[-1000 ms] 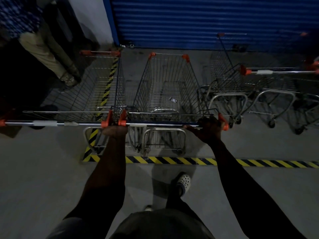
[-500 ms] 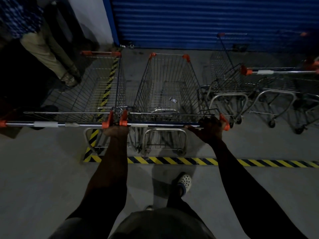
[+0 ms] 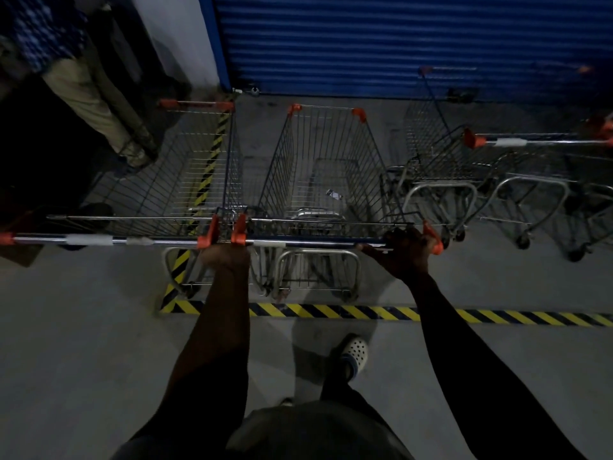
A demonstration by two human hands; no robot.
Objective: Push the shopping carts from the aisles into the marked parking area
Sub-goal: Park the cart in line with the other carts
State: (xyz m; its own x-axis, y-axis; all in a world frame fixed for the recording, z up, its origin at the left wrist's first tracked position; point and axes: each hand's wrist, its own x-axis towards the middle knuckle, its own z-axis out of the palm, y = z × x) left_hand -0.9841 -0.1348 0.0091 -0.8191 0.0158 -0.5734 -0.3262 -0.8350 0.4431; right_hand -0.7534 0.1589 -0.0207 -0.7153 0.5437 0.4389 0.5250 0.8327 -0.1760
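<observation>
Head view: left hand (image 3: 224,260) and right hand (image 3: 405,254) around cart handle (image 3: 315,243); arms outstretched

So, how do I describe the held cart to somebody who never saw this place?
Below the blue roller shutter, carts stand behind a yellow-black stripe. Take the second cart from the left: the right hand grips its handle, and, unlike its neighbours, a white scrap shows inside its basket.

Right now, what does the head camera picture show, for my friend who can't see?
A person's left hand and right hand grip the handle of a wire shopping cart standing just past yellow-black floor tape, facing a blue shutter. Another cart stands left of it, more carts right.
</observation>
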